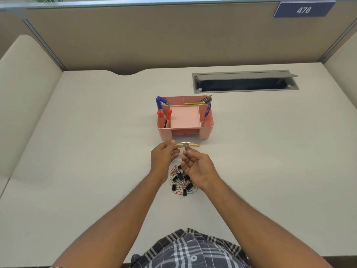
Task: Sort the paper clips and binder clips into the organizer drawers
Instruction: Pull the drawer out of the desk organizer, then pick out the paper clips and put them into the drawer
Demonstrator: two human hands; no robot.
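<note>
A pink desk organizer (pixel 207 128) stands mid-desk with pens and pencils in its outer compartments. Its clear drawer (pixel 188 140) is pulled out toward me, with a gold-trimmed front (pixel 190 145). My left hand (pixel 164 156) pinches the drawer front's left end. My right hand (pixel 199 167) hovers just in front of the drawer, palm turned up, fingers loosely curled, holding nothing that I can see. Beneath and between my hands lies a heap of black binder clips (pixel 180 177) mixed with red and silver paper clips (pixel 174 169).
A grey cable hatch (pixel 245 82) with its lid raised sits at the back right of the white desk (pixel 87 151). Beige partition walls enclose the desk on three sides. A blue sign reading 476 (pixel 303 10) hangs top right.
</note>
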